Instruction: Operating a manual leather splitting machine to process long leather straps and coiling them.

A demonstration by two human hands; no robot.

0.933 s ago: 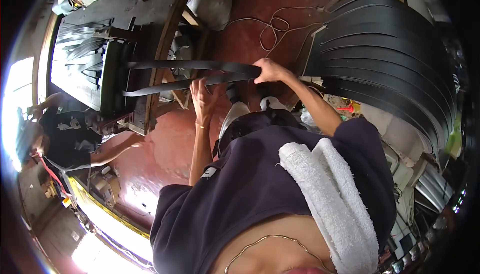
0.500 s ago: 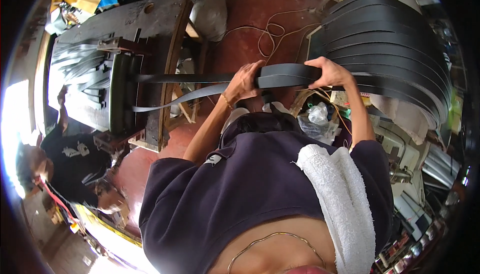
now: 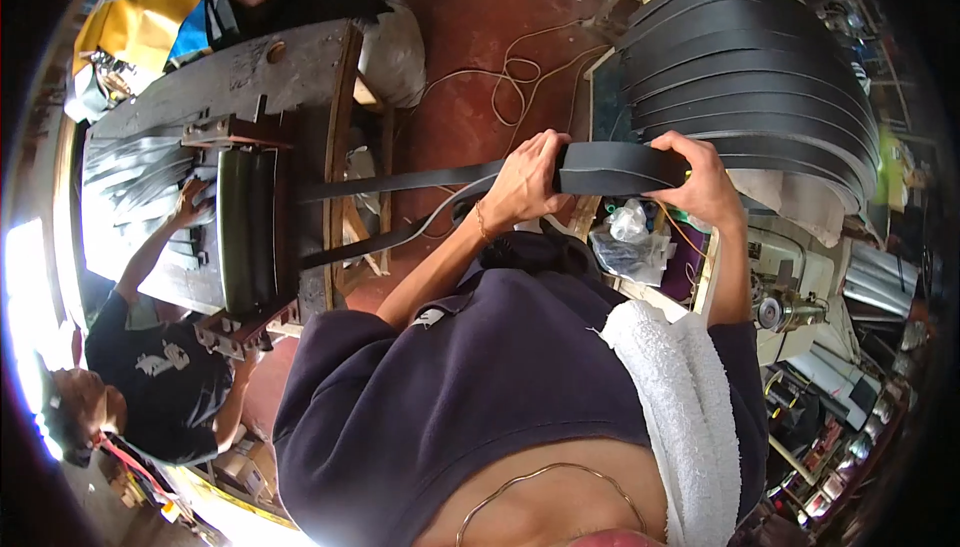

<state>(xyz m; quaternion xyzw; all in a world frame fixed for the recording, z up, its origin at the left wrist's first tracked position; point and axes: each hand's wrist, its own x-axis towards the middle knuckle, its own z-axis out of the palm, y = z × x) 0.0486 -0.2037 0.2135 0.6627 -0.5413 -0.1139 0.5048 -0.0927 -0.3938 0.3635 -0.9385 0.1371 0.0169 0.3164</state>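
At frame centre, the left hand (image 3: 522,182) and right hand (image 3: 705,179) grip long black rubber strips (image 3: 610,167). Stacked black curved strips (image 3: 750,77) lie upper right; a roller machine on a wooden bench (image 3: 250,227) sits left.

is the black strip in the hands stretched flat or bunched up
Stretched out, not bunched: the black strip runs flat between the left hand and right hand, then on toward the roller machine.

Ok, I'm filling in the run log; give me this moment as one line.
left hand: grips strips | right hand: grips strips | strips: reach roller machine | co-worker's hand: at machine
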